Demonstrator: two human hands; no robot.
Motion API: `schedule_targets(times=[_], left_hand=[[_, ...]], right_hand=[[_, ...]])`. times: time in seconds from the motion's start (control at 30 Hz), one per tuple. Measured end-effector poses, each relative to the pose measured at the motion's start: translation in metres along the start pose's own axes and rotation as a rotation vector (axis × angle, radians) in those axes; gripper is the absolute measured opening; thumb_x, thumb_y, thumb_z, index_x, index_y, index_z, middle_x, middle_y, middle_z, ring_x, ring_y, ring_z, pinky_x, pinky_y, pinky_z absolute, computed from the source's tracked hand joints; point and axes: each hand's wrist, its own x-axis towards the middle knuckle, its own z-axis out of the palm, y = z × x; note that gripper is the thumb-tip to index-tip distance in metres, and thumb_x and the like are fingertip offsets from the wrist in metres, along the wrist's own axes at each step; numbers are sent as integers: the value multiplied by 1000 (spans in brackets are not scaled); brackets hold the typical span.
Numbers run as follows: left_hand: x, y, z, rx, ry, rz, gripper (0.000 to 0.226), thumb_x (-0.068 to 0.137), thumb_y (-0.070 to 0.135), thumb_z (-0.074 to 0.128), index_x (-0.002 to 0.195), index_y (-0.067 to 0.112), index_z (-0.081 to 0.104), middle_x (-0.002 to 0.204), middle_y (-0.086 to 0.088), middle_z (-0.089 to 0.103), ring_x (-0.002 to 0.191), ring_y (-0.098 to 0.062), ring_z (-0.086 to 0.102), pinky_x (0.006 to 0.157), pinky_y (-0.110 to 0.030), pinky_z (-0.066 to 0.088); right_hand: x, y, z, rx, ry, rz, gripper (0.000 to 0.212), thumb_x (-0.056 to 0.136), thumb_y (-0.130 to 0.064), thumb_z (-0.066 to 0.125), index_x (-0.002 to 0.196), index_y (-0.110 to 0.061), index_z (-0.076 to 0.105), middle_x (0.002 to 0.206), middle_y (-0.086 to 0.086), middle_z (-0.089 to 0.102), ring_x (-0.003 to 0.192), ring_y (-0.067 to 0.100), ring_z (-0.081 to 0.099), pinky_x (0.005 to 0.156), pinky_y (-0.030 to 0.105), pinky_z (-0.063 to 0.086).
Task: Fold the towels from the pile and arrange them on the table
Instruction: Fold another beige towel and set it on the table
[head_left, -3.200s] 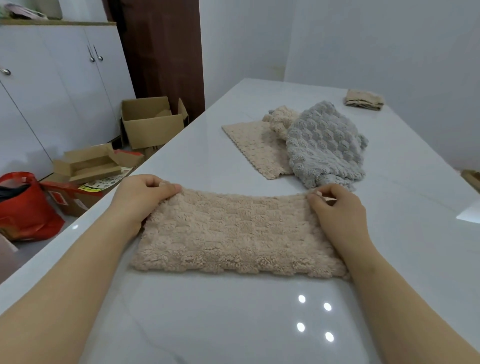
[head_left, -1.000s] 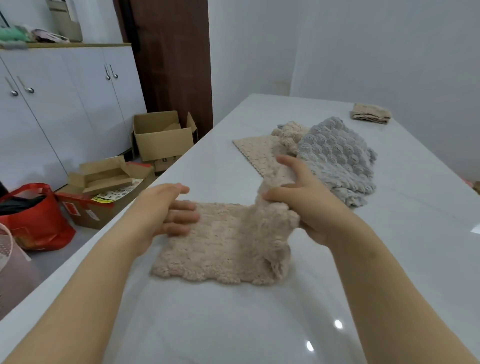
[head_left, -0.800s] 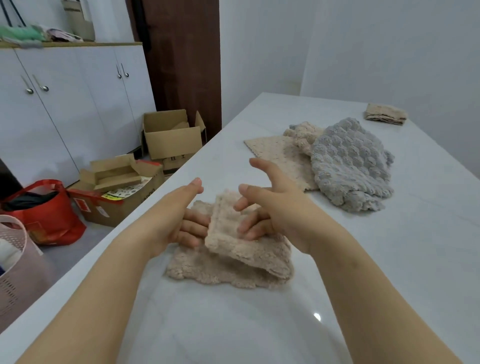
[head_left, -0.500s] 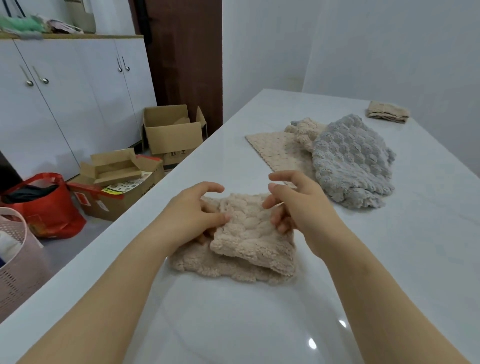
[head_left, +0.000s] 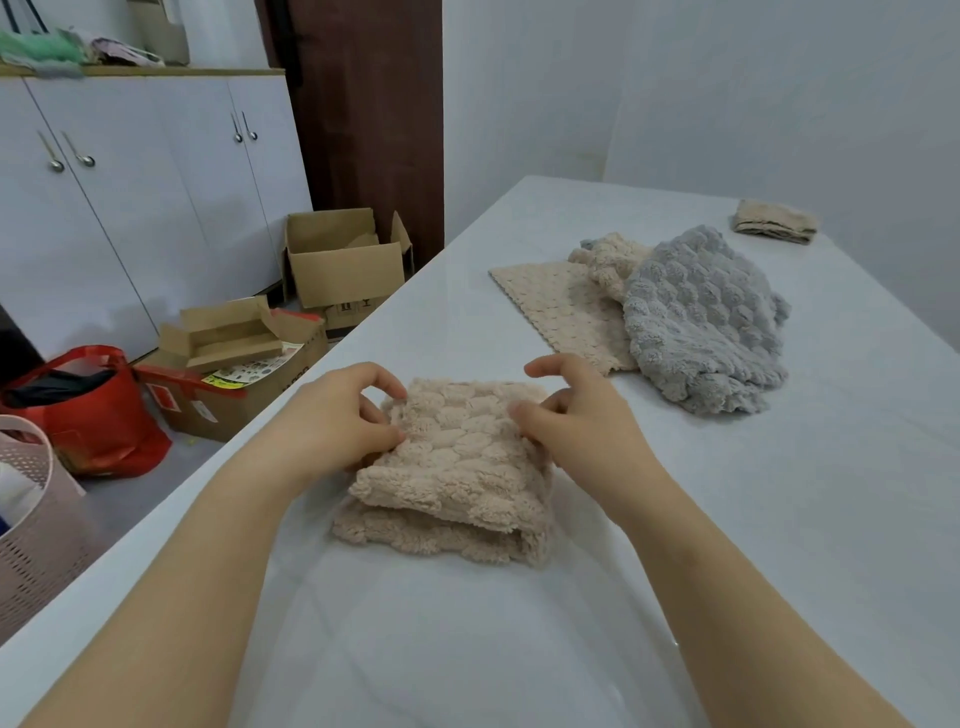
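Note:
A fluffy beige towel (head_left: 457, 467) lies folded in half on the white table (head_left: 779, 519) in front of me. My left hand (head_left: 332, 421) pinches its far left edge. My right hand (head_left: 576, 421) grips the far right edge, index finger lifted. Farther back to the right is the pile: a grey bubbly towel (head_left: 696, 322) heaped over a flat beige towel (head_left: 561, 306), with a crumpled cream towel (head_left: 608, 260) behind. A small folded beige towel (head_left: 776, 221) sits at the far right of the table near the wall.
Left of the table, on the floor, stand an open cardboard box (head_left: 343, 260), flattened boxes (head_left: 234, 353), a red bag (head_left: 88, 410) and a pink perforated basket (head_left: 31, 519). White cabinets (head_left: 130, 208) line the left wall.
My right hand carried the towel's right half over onto the left half, halving its width. Both hands then settled at the far edges of the doubled towel.

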Motion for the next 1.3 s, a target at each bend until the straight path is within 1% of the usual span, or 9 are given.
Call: schedule_targets(times=[0.2,0.37,0.47,0.53,0.63,0.77,0.97,1.1,1.3], left_hand=[[-3,-1,-5,192,87,-3,24,76,19,72,93,31,58,66,9,68,58,-1,57,56,-26,43],[-12,17,11,196,464,266,28,88,22,54,114,31,57,99,16,60,96,-13,55,75,-27,38],[-15,22,32,288,262,350,39,96,21,41,134,21,44,136,5,49,130,-13,37,99,-21,23],[-13,14,38,488,150,297,46,98,27,31,143,19,26,148,2,35,137,-14,26,108,-28,16],[-9,4,39,635,68,196,48,99,32,23,145,19,18,150,3,29,138,-12,22,112,-36,10],[-11,-5,42,651,25,158,47,99,35,20,144,22,19,153,7,22,141,-10,16,114,-41,7],[-6,-17,44,580,40,182,48,99,37,20,145,25,20,154,9,19,142,-7,10,113,-39,8],[-6,-19,48,578,206,215,44,97,36,28,140,27,33,148,9,32,134,-12,30,104,-35,24],[-13,-15,53,568,396,15,53,88,52,43,135,27,36,134,-7,43,120,-29,37,95,-40,31]], right_hand=[[-5,2,12,-257,46,-110,26,76,-25,63,95,-39,53,67,-13,57,66,0,53,62,22,42],[-12,5,27,-447,9,-170,32,77,-24,60,108,-32,56,86,-12,54,89,10,52,72,27,41],[-15,3,28,-473,241,-289,29,80,-21,58,109,-24,59,96,-10,58,97,14,51,74,27,37],[-18,3,34,-631,216,-346,32,83,-21,54,115,-19,60,119,-3,59,113,20,48,87,31,34],[-22,8,45,-735,22,-293,44,92,-32,41,134,-19,41,148,-4,34,139,13,19,107,28,16],[-19,14,44,-733,-96,-227,53,97,-39,31,145,-19,22,156,-4,16,144,9,3,113,26,3],[-20,19,47,-775,-143,-207,51,97,-43,26,145,-26,23,155,-7,17,143,9,3,115,33,4],[-19,22,52,-805,-134,-180,51,97,-43,24,145,-26,23,156,-6,15,144,11,2,114,36,-3],[-21,24,53,-754,-111,-184,50,97,-42,25,145,-26,24,156,-6,14,144,12,1,114,35,-2]])
